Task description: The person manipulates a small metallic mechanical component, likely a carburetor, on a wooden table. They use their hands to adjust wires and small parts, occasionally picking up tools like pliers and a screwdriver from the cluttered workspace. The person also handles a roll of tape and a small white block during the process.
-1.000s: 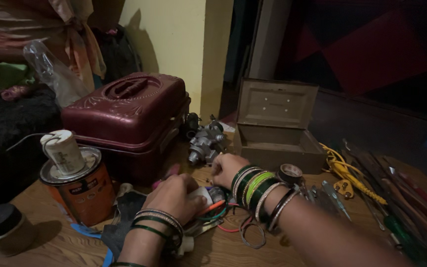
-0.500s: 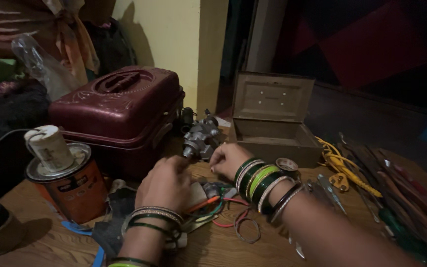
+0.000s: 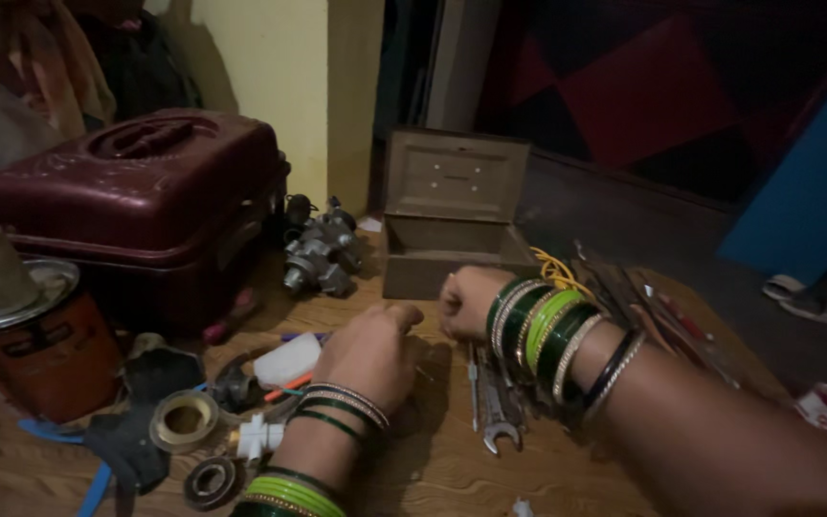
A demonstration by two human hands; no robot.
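Observation:
My left hand [image 3: 368, 356] rests knuckles up on the wooden table, fingers curled down, with thin and green bangles on the wrist. My right hand [image 3: 465, 301] is just to its right, fingers bunched, with a thick stack of green and silver bangles on the forearm. The two hands almost touch, and whatever lies between or under them is hidden. Directly behind my right hand stands an open brown metal box [image 3: 452, 222]. Several wrenches [image 3: 496, 402] lie below that forearm.
A maroon hard case [image 3: 145, 191] and an orange tin [image 3: 45, 359] stand at the left. A grey metal engine part [image 3: 322, 253] sits beside the box. A tape roll [image 3: 184, 419], white fitting [image 3: 260, 438], white bottle [image 3: 285, 360] and yellow wire [image 3: 553, 268] lie around.
Both hands have shifted right and forward, toward the open box. The view has swung right, so the tin now sits at the left edge and the wire tangle is out of sight.

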